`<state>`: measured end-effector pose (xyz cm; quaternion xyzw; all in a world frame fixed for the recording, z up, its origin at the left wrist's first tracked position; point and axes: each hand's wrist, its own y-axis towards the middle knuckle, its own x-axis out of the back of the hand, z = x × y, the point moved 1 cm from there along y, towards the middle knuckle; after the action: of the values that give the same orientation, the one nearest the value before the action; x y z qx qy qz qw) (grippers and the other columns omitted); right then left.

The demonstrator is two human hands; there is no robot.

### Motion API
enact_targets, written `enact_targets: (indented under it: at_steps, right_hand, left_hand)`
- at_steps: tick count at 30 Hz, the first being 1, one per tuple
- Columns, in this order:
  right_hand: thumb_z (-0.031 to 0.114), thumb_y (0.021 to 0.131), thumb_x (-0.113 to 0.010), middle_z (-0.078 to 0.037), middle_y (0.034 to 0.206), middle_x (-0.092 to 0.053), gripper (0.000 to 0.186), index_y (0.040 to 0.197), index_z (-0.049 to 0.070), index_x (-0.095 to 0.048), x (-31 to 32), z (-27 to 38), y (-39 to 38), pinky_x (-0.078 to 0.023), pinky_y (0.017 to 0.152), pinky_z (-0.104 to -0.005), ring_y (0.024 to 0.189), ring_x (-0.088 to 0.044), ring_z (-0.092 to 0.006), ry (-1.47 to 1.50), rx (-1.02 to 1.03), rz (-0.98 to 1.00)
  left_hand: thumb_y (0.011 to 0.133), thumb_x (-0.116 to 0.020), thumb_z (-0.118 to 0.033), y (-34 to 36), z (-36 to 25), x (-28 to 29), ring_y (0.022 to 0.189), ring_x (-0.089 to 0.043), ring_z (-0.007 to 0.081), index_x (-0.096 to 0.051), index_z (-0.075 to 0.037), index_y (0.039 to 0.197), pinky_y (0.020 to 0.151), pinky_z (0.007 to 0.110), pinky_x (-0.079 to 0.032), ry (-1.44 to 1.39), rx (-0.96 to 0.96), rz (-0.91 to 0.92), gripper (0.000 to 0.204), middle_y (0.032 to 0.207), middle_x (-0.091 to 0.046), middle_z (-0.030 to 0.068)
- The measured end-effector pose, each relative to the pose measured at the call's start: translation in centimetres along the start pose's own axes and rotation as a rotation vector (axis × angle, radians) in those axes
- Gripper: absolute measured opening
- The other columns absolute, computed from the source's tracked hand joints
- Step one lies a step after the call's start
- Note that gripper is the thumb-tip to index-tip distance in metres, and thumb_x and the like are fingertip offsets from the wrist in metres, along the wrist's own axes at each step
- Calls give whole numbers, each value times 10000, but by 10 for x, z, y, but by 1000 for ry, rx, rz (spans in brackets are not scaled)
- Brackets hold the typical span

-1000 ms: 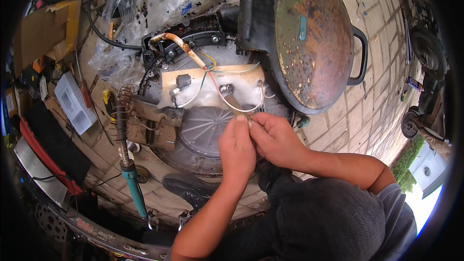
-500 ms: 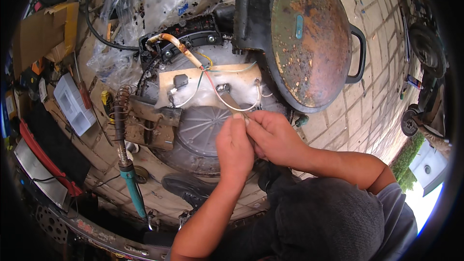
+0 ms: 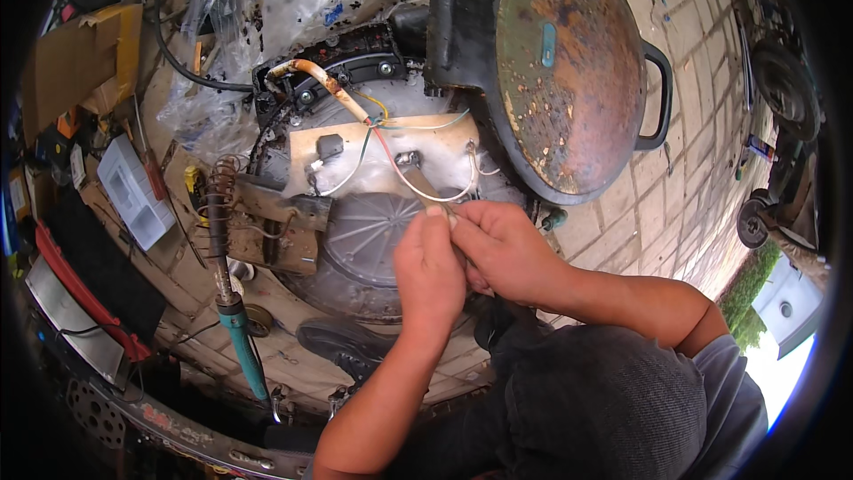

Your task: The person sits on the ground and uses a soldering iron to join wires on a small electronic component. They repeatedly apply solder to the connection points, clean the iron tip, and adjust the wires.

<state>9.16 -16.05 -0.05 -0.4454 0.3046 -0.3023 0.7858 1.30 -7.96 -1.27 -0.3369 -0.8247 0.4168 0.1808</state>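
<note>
Both my left hand point(image 3: 428, 260) and my right hand point(image 3: 499, 244) are closed, fingertips pinched together. They grip a thin brownish strip point(image 3: 425, 183) that slants up out of the pinch; its lower end is hidden in my fingers. A white wire point(image 3: 466, 192) loops just above the fingertips, and I cannot tell if they touch it. Beyond lies an open round housing with a beige board point(image 3: 413, 124) partly coated in whitish material. A scorched sheathed cable point(image 3: 333, 87) runs to it, splitting into a red wire point(image 3: 387, 149) and green, yellow and white ones.
A rusty oval lidded case with a handle point(image 3: 577, 71) stands at the far right. On the left, a soldering iron with a teal grip point(image 3: 242, 348) rests near a metal block point(image 3: 283, 227). Further left are a plastic tray point(image 3: 135, 188), cardboard point(image 3: 80, 67) and a plastic bag point(image 3: 222, 36).
Almost nothing differs. My hands keep the same pinch, and the whole view has shifted very slightly.
</note>
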Motion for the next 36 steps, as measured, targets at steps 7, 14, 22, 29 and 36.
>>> enact_targets:
  at_steps: [7,14,22,29,36]
  right_hand:
    - [182,1006,-498,-12,622,-540,286,800,-1,-572,-1,4,-1,-380,462,-281,521,-480,-82,135,-78,29]
    - [180,1007,-496,-79,661,-585,267,893,-42,-592,5,-19,-1,-431,566,-336,635,-499,-103,-168,205,-33]
    - [182,993,-516,-194,733,-635,256,1014,-48,-625,3,-19,6,-484,616,-374,646,-588,-177,-276,305,-153]
    - [174,985,-518,-208,714,-628,251,1024,-48,-628,-2,-26,9,-484,604,-381,612,-592,-211,-221,427,-258]
    - [151,1038,-502,-21,826,-641,231,1076,-46,-616,7,-26,0,-462,631,-245,741,-530,-47,-262,212,-123]
  left_hand:
    - [1038,-460,-259,-2,-8,0,640,-393,42,-597,-50,827,549,243,-327,5,78,17,328,715,-487,-55]
    - [1041,-440,-263,-6,10,-1,657,-460,104,-604,14,884,603,304,-414,66,-26,0,358,686,-538,27]
    - [1046,-436,-278,5,14,-4,715,-496,130,-597,29,905,666,326,-438,64,-55,20,374,748,-574,58]
    - [1052,-436,-271,8,17,-4,712,-495,126,-594,26,895,659,319,-435,34,-62,29,371,746,-572,49]
    - [1053,-435,-271,2,10,-2,660,-490,146,-596,30,903,617,348,-438,202,-39,96,374,701,-566,90]
